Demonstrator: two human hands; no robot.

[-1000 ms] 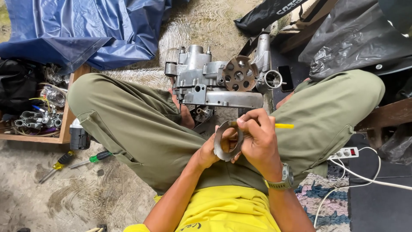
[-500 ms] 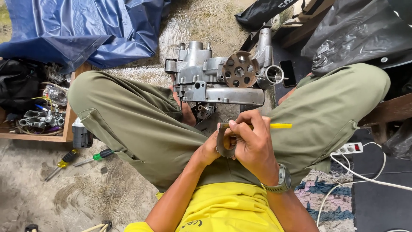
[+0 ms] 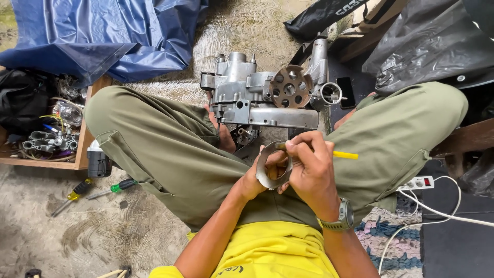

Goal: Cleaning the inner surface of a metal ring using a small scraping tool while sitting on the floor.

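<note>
Over the lap, the left hand pinches a stiff, likely light metal ring by its rim while the right hand grips a yellow-handled tool against it.

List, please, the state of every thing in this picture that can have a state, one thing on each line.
Left hand: closed on the grey metal ring.
Right hand: gripping the yellow-handled thin tool, its tip at the ring.
Silver metal engine casing: open, lying on the floor, round holed disc exposed.
White power strip: cable plugged in.
Green-handled screwdriver: lying unused on the floor.
Blue tarpaulin: crumpled.
</note>
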